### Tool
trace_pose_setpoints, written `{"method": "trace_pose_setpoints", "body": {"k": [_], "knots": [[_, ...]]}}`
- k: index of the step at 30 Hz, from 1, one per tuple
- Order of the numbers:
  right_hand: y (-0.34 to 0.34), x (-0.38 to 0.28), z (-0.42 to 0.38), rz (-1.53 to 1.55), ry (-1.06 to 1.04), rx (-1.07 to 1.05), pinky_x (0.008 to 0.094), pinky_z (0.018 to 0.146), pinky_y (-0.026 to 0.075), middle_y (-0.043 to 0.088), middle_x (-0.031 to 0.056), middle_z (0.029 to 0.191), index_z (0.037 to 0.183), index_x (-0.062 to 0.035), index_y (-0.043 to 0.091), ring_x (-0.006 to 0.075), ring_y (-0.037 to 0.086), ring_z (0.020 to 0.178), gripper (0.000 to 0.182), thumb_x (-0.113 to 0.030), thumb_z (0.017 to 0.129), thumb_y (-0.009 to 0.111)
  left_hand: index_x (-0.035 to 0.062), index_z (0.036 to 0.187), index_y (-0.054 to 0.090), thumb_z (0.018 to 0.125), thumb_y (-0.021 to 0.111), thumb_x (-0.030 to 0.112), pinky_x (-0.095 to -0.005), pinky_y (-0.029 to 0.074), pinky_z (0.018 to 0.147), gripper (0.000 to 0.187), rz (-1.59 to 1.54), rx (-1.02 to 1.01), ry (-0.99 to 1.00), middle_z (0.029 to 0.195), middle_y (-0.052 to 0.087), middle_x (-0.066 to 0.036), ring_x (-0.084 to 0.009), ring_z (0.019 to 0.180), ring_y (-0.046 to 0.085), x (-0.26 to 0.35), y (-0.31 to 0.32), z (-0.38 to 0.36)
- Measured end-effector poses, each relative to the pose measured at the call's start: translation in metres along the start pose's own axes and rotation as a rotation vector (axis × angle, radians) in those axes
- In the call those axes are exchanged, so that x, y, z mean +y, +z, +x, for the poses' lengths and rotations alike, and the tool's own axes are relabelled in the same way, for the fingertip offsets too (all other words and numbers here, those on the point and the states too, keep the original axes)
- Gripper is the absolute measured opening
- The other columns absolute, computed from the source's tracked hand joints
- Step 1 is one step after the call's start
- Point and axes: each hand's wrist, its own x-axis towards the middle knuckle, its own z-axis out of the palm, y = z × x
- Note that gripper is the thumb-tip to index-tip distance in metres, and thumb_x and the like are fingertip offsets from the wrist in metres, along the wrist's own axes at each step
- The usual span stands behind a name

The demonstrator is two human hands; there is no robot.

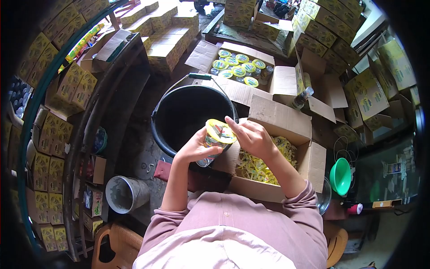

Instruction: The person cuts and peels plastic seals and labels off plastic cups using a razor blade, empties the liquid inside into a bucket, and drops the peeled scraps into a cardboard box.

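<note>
My left hand (195, 147) is wrapped round a clear jar (207, 160) with a yellow-rimmed printed label (219, 132) over its top. At the label's right edge, my right hand (251, 138) has its fingers bent together; whether they pinch anything is too small to make out. Both hands are above the gap between a black bucket (183, 105) and an open carton (309, 157). Yellow label pieces (274, 157) fill that carton, partly hidden by my right forearm.
Beyond the bucket, an open box (251, 49) holds several yellow-topped jars (238, 70). A single jar (303, 97) leans by another open box (320, 76). A grey bucket (126, 194) stands lower left, a green bowl (340, 176) at right. Stacked cartons (55, 177) line the left.
</note>
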Motion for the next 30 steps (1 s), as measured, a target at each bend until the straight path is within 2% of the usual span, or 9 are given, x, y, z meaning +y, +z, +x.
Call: {"method": "trace_pose_setpoints", "body": {"k": [7, 10, 14, 20, 23, 25, 28, 29, 30], "knots": [[-0.001, -0.002, 0.001, 0.097, 0.002, 0.019, 0.0299, 0.057, 0.049, 0.054, 0.0054, 0.069, 0.118, 0.0033, 0.049, 0.0173, 0.055, 0.059, 0.053, 0.004, 0.066, 0.061, 0.0030, 0.113, 0.045, 0.069, 0.068, 0.009, -0.0265, 0.048, 0.071, 0.049, -0.186, -0.039, -0.082, 0.092, 0.059, -0.005, -0.0119, 0.079, 0.058, -0.010, -0.004, -0.003], [-0.001, -0.002, 0.000, 0.114, -0.009, 0.013, 0.0295, 0.056, 0.049, 0.054, 0.0058, 0.070, 0.117, 0.0032, 0.050, 0.0176, 0.055, 0.059, 0.053, 0.005, 0.065, 0.062, 0.0023, 0.110, 0.047, 0.067, 0.067, 0.009, -0.0258, 0.048, 0.069, 0.048, -0.356, -0.208, -0.165, 0.088, 0.060, -0.006, -0.0130, 0.075, 0.058, -0.012, -0.009, -0.001], [0.004, 0.001, -0.002, 0.072, -0.015, 0.030, 0.0259, 0.056, 0.049, 0.054, 0.0020, 0.065, 0.124, -0.0021, 0.046, 0.0124, 0.057, 0.062, 0.053, -0.003, 0.072, 0.057, 0.0023, 0.102, 0.051, 0.066, 0.066, 0.010, -0.0247, 0.047, 0.065, 0.040, -0.334, -0.247, -0.096, 0.082, 0.060, -0.006, -0.0122, 0.072, 0.058, -0.014, -0.004, 0.001], [0.005, 0.000, -0.001, 0.158, 0.000, 0.029, 0.0312, 0.058, 0.049, 0.057, 0.0079, 0.073, 0.116, 0.0041, 0.050, 0.0195, 0.057, 0.062, 0.052, 0.006, 0.065, 0.060, 0.0028, 0.096, 0.053, 0.065, 0.066, 0.012, -0.0231, 0.045, 0.055, 0.034, -0.347, -0.371, -0.060, 0.073, 0.058, -0.005, -0.0104, 0.063, 0.055, -0.015, -0.003, 0.005], [0.010, 0.001, 0.000, 0.088, -0.014, 0.068, 0.0269, 0.056, 0.048, 0.055, 0.0013, 0.065, 0.124, -0.0021, 0.047, 0.0125, 0.057, 0.061, 0.054, -0.003, 0.071, 0.057, 0.0023, 0.096, 0.052, 0.065, 0.066, 0.012, -0.0228, 0.045, 0.055, 0.036, -0.463, -0.427, -0.091, 0.073, 0.057, -0.005, -0.0105, 0.063, 0.054, -0.014, -0.003, 0.006], [0.008, 0.001, 0.001, 0.086, 0.016, 0.060, 0.0278, 0.057, 0.048, 0.055, 0.0020, 0.066, 0.124, -0.0017, 0.046, 0.0134, 0.057, 0.061, 0.054, -0.002, 0.071, 0.057, 0.0017, 0.100, 0.049, 0.064, 0.066, 0.013, -0.0226, 0.046, 0.060, 0.041, -0.461, -0.438, -0.132, 0.080, 0.057, -0.006, -0.0103, 0.069, 0.055, -0.011, -0.003, 0.007], [0.005, 0.006, -0.001, 0.040, 0.039, 0.043, 0.0286, 0.059, 0.049, 0.054, 0.0036, 0.065, 0.125, -0.0007, 0.045, 0.0159, 0.057, 0.062, 0.055, -0.002, 0.071, 0.056, 0.0010, 0.108, 0.041, 0.065, 0.067, 0.013, -0.0231, 0.045, 0.070, 0.052, 0.021, 0.100, 0.095, 0.095, 0.054, -0.008, -0.0107, 0.081, 0.053, 0.006, 0.010, 0.002], [0.002, 0.006, 0.000, 0.021, 0.043, 0.038, 0.0286, 0.060, 0.049, 0.054, 0.0038, 0.065, 0.125, -0.0006, 0.044, 0.0162, 0.057, 0.063, 0.056, -0.001, 0.071, 0.056, 0.0014, 0.113, 0.035, 0.065, 0.069, 0.012, -0.0236, 0.043, 0.079, 0.059, 0.096, 0.078, 0.156, 0.105, 0.049, -0.008, -0.0117, 0.093, 0.049, 0.008, 0.006, 0.004], [0.000, 0.007, 0.001, 0.001, 0.046, 0.035, 0.0286, 0.060, 0.049, 0.053, 0.0039, 0.065, 0.126, -0.0005, 0.044, 0.0165, 0.057, 0.063, 0.056, -0.001, 0.071, 0.056, 0.0013, 0.112, 0.036, 0.066, 0.068, 0.009, -0.0254, 0.045, 0.077, 0.056, 0.215, 0.104, 0.157, 0.101, 0.053, -0.008, -0.0129, 0.091, 0.052, 0.020, 0.010, 0.003]]}}
